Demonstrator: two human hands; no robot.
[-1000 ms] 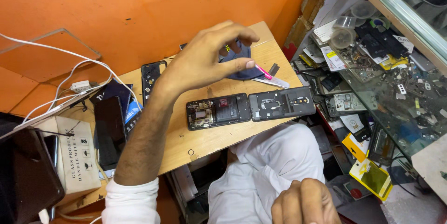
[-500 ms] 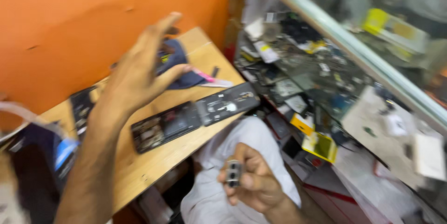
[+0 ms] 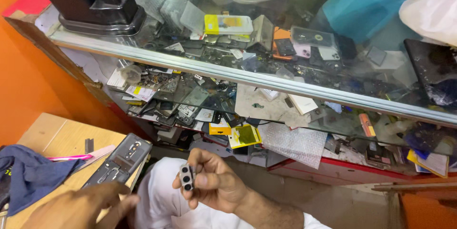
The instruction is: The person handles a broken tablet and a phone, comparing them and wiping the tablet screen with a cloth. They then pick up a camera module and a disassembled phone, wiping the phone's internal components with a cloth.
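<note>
You see an evenly lit scene under soft, diffuse light, with no hard shadows. At twelve o'clock the glass counter top (image 3: 266, 24) carries pale reflections and mild glare that veil the items beneath it. At seven o'clock your left hand (image 3: 81, 207) is soft with blur, while your right hand (image 3: 214, 184) at six o'clock is sharp. Toward three o'clock the straight metal counter edge (image 3: 285, 84) slants from wide-angle distortion.
</note>
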